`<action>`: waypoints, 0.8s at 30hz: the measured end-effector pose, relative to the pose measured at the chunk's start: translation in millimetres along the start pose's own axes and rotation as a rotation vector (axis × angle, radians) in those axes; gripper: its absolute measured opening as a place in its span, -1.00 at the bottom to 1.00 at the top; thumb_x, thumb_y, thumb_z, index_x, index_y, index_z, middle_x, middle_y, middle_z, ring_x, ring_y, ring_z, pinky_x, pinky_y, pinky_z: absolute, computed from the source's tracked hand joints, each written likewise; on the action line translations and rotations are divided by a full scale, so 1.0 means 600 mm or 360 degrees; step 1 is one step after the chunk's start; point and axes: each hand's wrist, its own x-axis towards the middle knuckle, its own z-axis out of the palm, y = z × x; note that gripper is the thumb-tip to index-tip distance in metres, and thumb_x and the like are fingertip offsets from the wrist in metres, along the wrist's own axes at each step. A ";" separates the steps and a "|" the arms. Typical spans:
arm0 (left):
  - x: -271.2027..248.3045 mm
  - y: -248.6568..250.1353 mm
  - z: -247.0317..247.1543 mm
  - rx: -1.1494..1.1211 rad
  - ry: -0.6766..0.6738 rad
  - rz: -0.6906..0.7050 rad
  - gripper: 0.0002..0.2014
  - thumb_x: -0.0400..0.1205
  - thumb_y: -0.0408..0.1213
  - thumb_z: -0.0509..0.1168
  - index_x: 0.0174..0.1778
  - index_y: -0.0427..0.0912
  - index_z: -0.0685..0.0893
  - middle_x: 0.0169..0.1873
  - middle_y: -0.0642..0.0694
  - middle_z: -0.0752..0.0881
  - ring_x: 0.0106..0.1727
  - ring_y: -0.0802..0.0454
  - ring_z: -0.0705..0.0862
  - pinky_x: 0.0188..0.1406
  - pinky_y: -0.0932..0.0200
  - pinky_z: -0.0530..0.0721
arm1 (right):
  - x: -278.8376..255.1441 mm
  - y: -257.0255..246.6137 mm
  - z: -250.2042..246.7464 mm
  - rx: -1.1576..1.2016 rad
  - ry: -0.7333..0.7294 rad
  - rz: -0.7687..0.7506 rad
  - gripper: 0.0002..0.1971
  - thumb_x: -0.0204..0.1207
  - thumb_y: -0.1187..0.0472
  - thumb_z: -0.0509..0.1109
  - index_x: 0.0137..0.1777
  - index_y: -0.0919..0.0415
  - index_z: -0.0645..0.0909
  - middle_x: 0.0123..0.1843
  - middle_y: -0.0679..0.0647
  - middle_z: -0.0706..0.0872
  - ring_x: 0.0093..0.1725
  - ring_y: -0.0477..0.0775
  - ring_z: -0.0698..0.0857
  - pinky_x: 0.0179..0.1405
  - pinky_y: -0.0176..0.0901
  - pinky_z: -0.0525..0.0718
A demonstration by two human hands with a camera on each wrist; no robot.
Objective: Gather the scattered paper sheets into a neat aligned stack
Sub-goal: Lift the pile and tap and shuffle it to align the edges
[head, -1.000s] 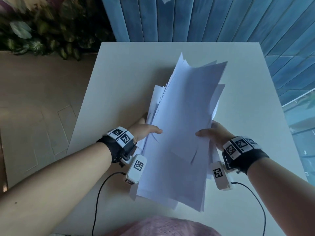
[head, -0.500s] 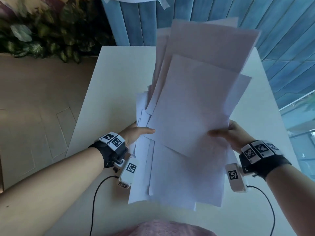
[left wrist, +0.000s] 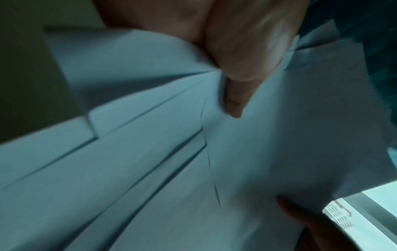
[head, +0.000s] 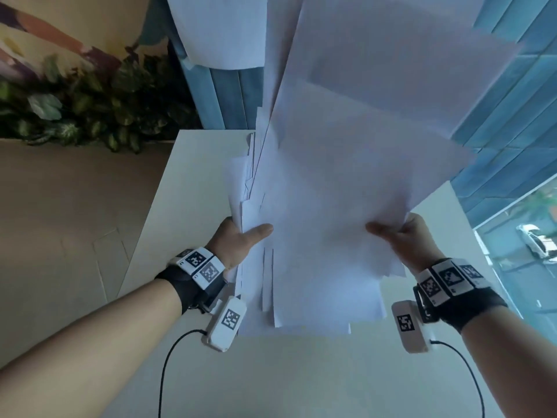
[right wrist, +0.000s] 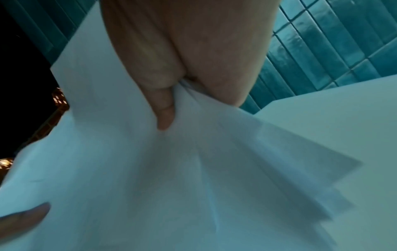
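Observation:
A bundle of several white paper sheets (head: 340, 188) stands nearly upright above the white table (head: 187, 182), fanned and uneven at its top and bottom edges. My left hand (head: 241, 236) grips its left edge, thumb on the front face. My right hand (head: 398, 236) grips the right edge the same way. In the left wrist view the paper sheets (left wrist: 171, 152) splay out under my left hand (left wrist: 234, 88). In the right wrist view the paper sheets (right wrist: 193, 178) fan out from where my right hand (right wrist: 169, 105) pinches them. The fingers behind the bundle are hidden.
A blue slatted wall (head: 512, 95) rises behind the table, with a white sheet (head: 220, 28) hanging on it. Leafy plants (head: 90, 107) line the floor at the left. Cables (head: 168, 363) run from both wrist cameras over the near tabletop.
Both hands have lifted the bundle off the table and tilted it up from lying flat to nearly upright. The head view has tipped upward, showing more wall.

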 end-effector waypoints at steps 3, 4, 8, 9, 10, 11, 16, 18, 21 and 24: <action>0.003 0.055 -0.006 0.0007 0.0162 0.0257 -0.68 0.60 -0.17 0.41 -0.33 -0.38 0.69 -0.44 -0.02 0.67 -0.42 0.11 0.58 -0.42 0.42 0.54 | 0.012 -0.044 -0.001 -0.0003 0.0238 -0.0232 -0.72 0.45 0.35 0.52 -0.23 0.66 0.62 -0.38 0.36 0.64 -0.29 0.05 0.56 -0.28 -0.10 0.50; 0.003 0.072 -0.008 0.0026 0.0206 0.0333 -0.65 0.61 -0.17 0.39 -0.43 -0.32 0.62 -0.51 0.01 0.62 -0.48 0.14 0.54 -0.46 0.38 0.51 | 0.014 -0.062 -0.001 -0.0017 0.0295 -0.0303 -0.69 0.46 0.34 0.51 -0.25 0.68 0.60 -0.42 0.33 0.60 -0.33 0.06 0.52 -0.35 -0.13 0.46; 0.005 0.124 -0.011 0.0075 0.0400 0.0558 -0.64 0.64 -0.10 0.33 -0.44 -0.21 0.58 -0.57 -0.04 0.60 -0.53 0.14 0.56 -0.31 0.23 0.50 | 0.014 -0.129 -0.001 -0.0078 0.0445 -0.0499 -0.70 0.48 0.34 0.49 -0.30 0.65 0.62 -0.44 0.33 0.62 -0.42 0.08 0.54 -0.54 -0.16 0.42; 0.003 0.133 -0.011 0.0083 0.0437 0.0603 -0.64 0.65 -0.11 0.31 -0.39 -0.27 0.63 -0.50 -0.15 0.68 -0.43 0.02 0.68 -0.30 0.11 0.55 | 0.012 -0.142 0.000 -0.0067 0.0475 -0.0538 -0.72 0.48 0.34 0.49 -0.29 0.62 0.64 -0.43 0.40 0.67 -0.45 0.11 0.56 -0.54 -0.13 0.46; -0.001 0.143 -0.011 0.0093 0.0475 0.0663 -0.63 0.66 -0.12 0.30 -0.27 -0.39 0.67 -0.36 -0.35 0.73 -0.26 -0.18 0.75 -0.21 -0.04 0.61 | 0.010 -0.151 0.001 -0.0042 0.0500 -0.0567 -0.71 0.48 0.34 0.49 -0.31 0.62 0.65 -0.42 0.45 0.68 -0.49 0.17 0.56 -0.54 -0.06 0.48; -0.005 0.150 -0.009 0.0088 0.0504 0.0712 -0.60 0.67 -0.13 0.29 -0.13 -0.52 0.67 -0.21 -0.51 0.72 -0.08 -0.37 0.73 -0.09 -0.15 0.64 | 0.008 -0.157 0.002 -0.0021 0.0516 -0.0577 -0.68 0.48 0.32 0.50 -0.34 0.63 0.63 -0.46 0.43 0.66 -0.53 0.20 0.53 -0.56 -0.03 0.46; -0.016 0.136 -0.004 0.0025 0.0506 0.0677 -0.51 0.65 -0.09 0.31 -0.03 -0.61 0.64 -0.14 -0.58 0.70 0.01 -0.42 0.71 -0.05 -0.19 0.66 | -0.013 -0.153 0.013 0.0097 0.0389 -0.0488 -0.68 0.45 0.38 0.50 -0.36 0.68 0.58 -0.48 0.56 0.57 -0.46 0.06 0.51 -0.51 -0.17 0.41; -0.017 0.112 -0.001 0.0056 0.0508 0.0638 -0.61 0.63 -0.03 0.32 -0.11 -0.38 0.69 -0.32 -0.30 0.74 -0.16 -0.17 0.78 -0.16 0.00 0.68 | -0.025 -0.136 0.021 0.0152 0.0345 -0.0415 -0.71 0.43 0.42 0.50 -0.30 0.72 0.57 -0.36 0.63 0.62 -0.51 0.21 0.52 -0.46 -0.13 0.46; -0.032 0.084 0.012 0.0057 0.0471 0.0580 -0.76 0.65 -0.13 0.31 -0.16 -0.26 0.67 -0.36 0.02 0.69 -0.21 -0.05 0.75 -0.13 0.25 0.55 | -0.036 -0.113 0.030 0.0223 0.0359 -0.0275 -0.76 0.45 0.44 0.49 -0.44 0.46 0.61 -0.58 0.14 0.64 -0.54 0.04 0.56 -0.53 -0.27 0.48; -0.037 0.065 0.019 0.0019 0.0435 0.0566 -0.67 0.61 -0.09 0.37 0.07 -0.33 0.70 -0.16 -0.02 0.75 0.05 -0.10 0.76 0.06 0.27 0.59 | -0.046 -0.103 0.029 0.0257 0.0304 -0.0271 -0.79 0.41 0.39 0.52 -0.37 0.50 0.64 -0.49 0.35 0.68 -0.44 -0.02 0.59 -0.42 -0.18 0.54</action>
